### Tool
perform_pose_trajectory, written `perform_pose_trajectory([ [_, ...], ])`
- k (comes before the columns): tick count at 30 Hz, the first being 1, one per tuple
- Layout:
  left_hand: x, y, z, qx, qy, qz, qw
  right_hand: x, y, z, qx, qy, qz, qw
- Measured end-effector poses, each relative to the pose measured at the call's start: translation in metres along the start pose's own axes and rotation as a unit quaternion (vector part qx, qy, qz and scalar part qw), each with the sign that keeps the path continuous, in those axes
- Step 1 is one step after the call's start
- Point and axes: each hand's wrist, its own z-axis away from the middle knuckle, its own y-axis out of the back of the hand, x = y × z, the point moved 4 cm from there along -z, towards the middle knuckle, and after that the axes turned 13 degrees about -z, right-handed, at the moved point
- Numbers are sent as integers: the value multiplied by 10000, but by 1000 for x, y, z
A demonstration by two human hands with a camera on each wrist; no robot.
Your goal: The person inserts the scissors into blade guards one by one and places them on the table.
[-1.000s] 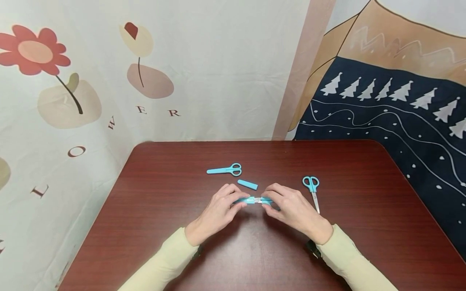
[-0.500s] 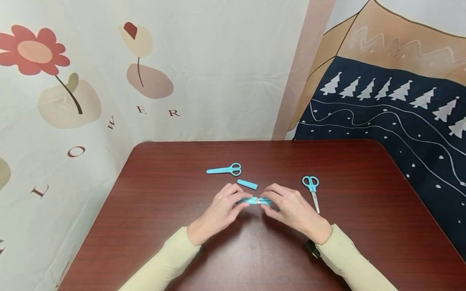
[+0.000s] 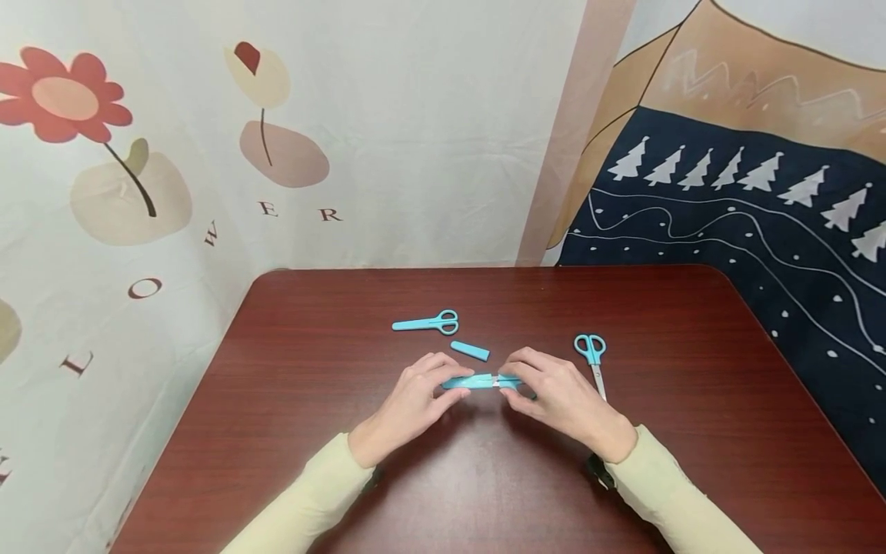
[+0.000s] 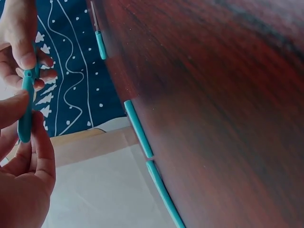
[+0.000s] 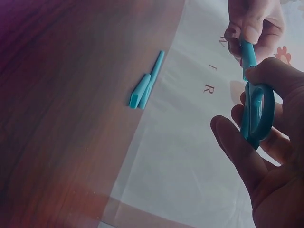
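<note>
Cover [image 3: 465,382] and scissors [image 3: 511,382] are brought closer together in the head view than a second ago, with only a short strip of blade [image 3: 495,382] exposed; the sheathing is judged nearly complete. The cover is pinched by the narrow left grip [image 3: 418,391] and the scissors are held by the right grip [image 3: 562,394], over the table [image 3: 298,346]. Beyond them, a loose cap [image 3: 470,351] can be seen. In the left wrist view, the cover is shown lined up with the scissors. In the right wrist view, the handles [image 5: 269,111] are loosely enclosed; the join is partly hidden.
</note>
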Motion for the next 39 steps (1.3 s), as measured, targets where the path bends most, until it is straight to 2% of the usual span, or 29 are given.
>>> perform_pose_trajectory([
  [13, -1, 0, 0, 360, -364, -84, 9987, 0, -4, 0, 21, 199, -107, 9997],
  [22, -2, -1, 0, 407, -434, 56, 9982, -1, -4, 0, 43, 220, -88, 9997],
  [39, 0, -1, 0, 389, -433, 13, 9983, -3, -7, -1, 109, 313, -157, 9993],
])
